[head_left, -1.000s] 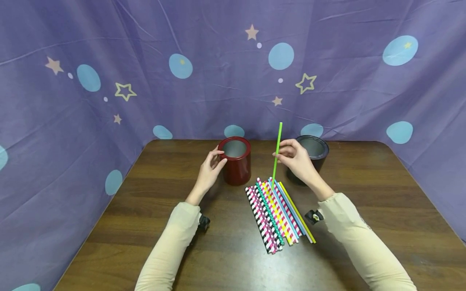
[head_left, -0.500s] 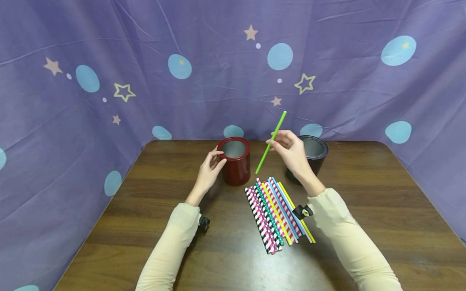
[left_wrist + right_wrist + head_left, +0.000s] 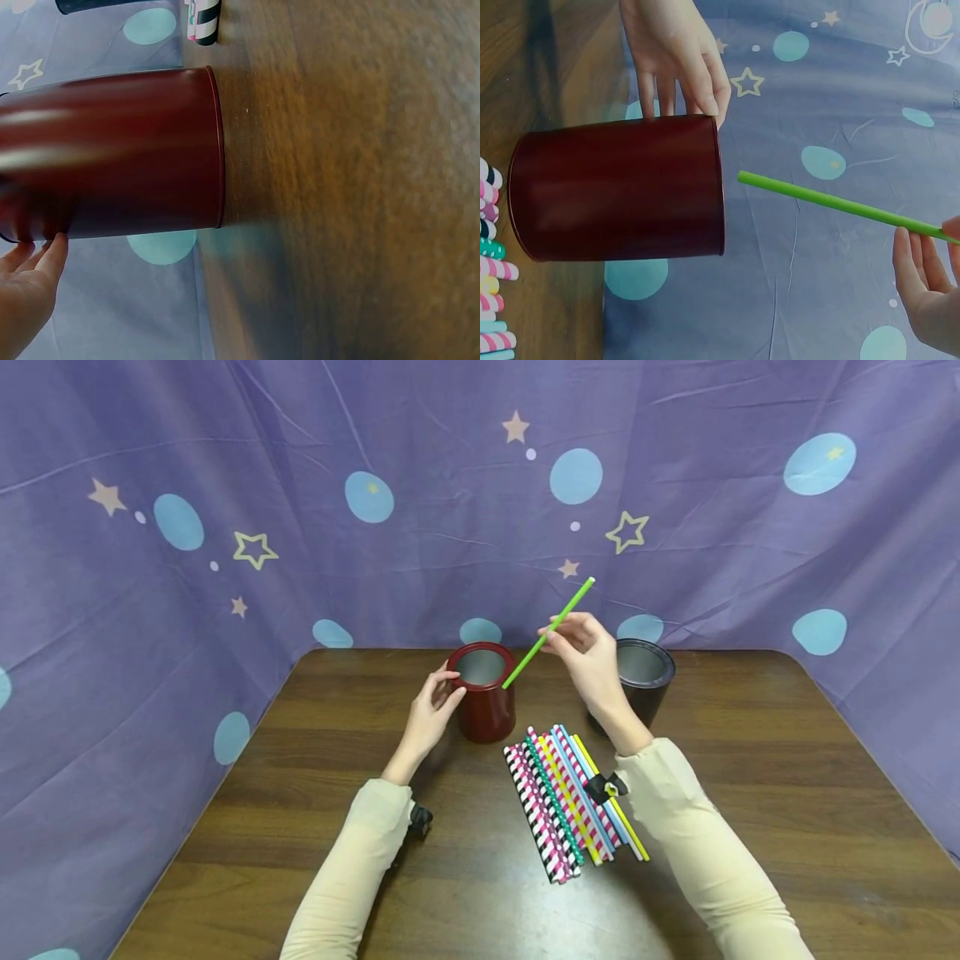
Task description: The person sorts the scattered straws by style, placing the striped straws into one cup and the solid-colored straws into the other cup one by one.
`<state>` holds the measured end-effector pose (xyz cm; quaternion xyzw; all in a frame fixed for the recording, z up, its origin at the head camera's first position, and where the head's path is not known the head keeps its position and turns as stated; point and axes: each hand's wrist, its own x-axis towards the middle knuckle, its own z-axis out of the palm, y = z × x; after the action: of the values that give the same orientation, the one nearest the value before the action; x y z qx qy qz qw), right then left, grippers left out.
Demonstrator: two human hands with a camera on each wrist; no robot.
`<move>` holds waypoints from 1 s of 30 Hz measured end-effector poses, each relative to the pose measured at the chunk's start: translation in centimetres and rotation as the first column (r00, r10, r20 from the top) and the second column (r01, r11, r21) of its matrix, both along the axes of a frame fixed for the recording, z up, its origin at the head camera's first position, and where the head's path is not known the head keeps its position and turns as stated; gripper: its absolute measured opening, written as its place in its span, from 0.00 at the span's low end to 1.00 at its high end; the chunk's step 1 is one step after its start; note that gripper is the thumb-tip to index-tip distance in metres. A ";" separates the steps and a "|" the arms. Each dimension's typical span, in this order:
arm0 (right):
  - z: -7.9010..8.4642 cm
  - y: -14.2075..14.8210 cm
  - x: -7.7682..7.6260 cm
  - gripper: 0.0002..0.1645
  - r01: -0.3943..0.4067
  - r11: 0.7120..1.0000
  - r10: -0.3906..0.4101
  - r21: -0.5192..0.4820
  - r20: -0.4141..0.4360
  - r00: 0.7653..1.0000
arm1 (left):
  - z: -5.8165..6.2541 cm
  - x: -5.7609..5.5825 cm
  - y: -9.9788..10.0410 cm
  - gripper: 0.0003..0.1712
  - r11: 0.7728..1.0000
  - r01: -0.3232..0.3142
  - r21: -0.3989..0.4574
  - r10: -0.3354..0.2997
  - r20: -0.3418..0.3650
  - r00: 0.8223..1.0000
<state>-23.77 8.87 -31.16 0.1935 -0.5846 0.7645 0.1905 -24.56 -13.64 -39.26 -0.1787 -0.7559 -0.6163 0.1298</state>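
Observation:
A dark red can [image 3: 487, 714], its top uncovered, stands upright on the table. My left hand [image 3: 431, 710] touches its left side near the rim with fingertips and thumb; in the left wrist view extended fingers [image 3: 54, 259] meet its wall. Between thumb and fingers my right hand [image 3: 588, 664] pinches a bright green straw [image 3: 536, 647]. The straw slants, its lower end close to the can's right rim in the head view. From the right wrist, that green straw [image 3: 810, 195] shows its tip just above the can's mouth, apart from it.
Several striped, dotted and plain straws [image 3: 562, 802] lie side by side on the wooden table [image 3: 300, 835], in front of the cans. A black can [image 3: 647, 681] stands behind my right hand, partly hidden by it. A purple patterned curtain [image 3: 420, 577] hangs behind the table.
My right hand has lifted the green straw away from the straw bundle and moved left and upward, tilting its lower end toward the red can. The left hand has stayed put.

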 end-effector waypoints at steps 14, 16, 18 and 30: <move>-0.2 -1.4 -1.6 0.10 0.017 0.999 -0.016 0.028 -0.025 1.000 | -0.1 -0.1 -0.1 0.18 1.000 -0.001 -0.011 0.001 0.009 1.000; -0.4 -1.6 -1.9 0.09 0.019 0.999 -0.018 0.038 -0.017 1.000 | -0.1 -0.2 -0.1 0.18 1.000 -0.001 -0.014 0.001 0.010 1.000; -0.6 -1.8 -2.1 0.08 0.020 0.999 -0.019 0.050 -0.010 1.000 | -0.2 -0.2 -0.1 0.18 1.000 -0.002 -0.014 0.002 0.011 1.000; -0.8 -2.5 -2.5 0.11 0.008 0.994 -0.017 0.109 0.080 0.997 | -0.1 -0.1 -0.1 0.19 0.999 -0.015 -0.032 0.015 0.019 1.000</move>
<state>-26.23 6.37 -32.01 0.1691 -0.6337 0.7376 0.1606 -24.70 -13.72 -39.39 -0.1693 -0.7680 -0.6050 0.1245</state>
